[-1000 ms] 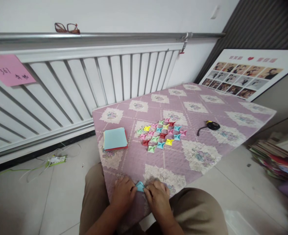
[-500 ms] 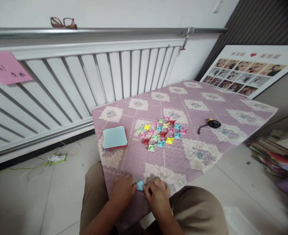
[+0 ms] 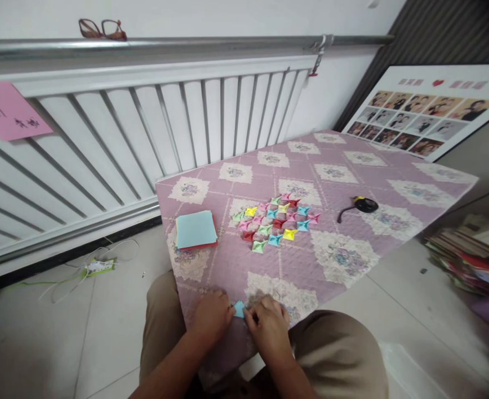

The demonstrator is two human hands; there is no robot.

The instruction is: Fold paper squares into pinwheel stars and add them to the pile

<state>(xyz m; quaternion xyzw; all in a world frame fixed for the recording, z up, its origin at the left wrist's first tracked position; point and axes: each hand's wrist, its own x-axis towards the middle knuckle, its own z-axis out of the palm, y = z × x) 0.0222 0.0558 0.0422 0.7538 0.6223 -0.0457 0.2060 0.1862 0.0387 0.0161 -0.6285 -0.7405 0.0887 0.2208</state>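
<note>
My left hand (image 3: 212, 320) and my right hand (image 3: 269, 327) meet at the near edge of a table under a pink quilted cloth (image 3: 348, 183). Both pinch a small folded piece of light blue paper (image 3: 239, 309) between their fingertips, pressed against the cloth. Farther out on the cloth lies a cluster of several small folded paper pieces (image 3: 275, 223) in pink, yellow, green, blue and red. Left of that cluster sits a stack of square paper sheets (image 3: 195, 230), light blue on top with red beneath.
A black and yellow tape measure (image 3: 363, 205) lies on the cloth at the right. A white slatted radiator (image 3: 144, 127) with a pink note (image 3: 7, 111) stands behind, glasses (image 3: 101, 29) on its ledge. A photo board (image 3: 423, 113) leans at the back right. Stacked papers (image 3: 469, 260) lie on the floor.
The view has tilted slightly, so everything sits a little higher in frame. My hands keep pinching the blue paper in the same spot, fingers shifting only slightly.
</note>
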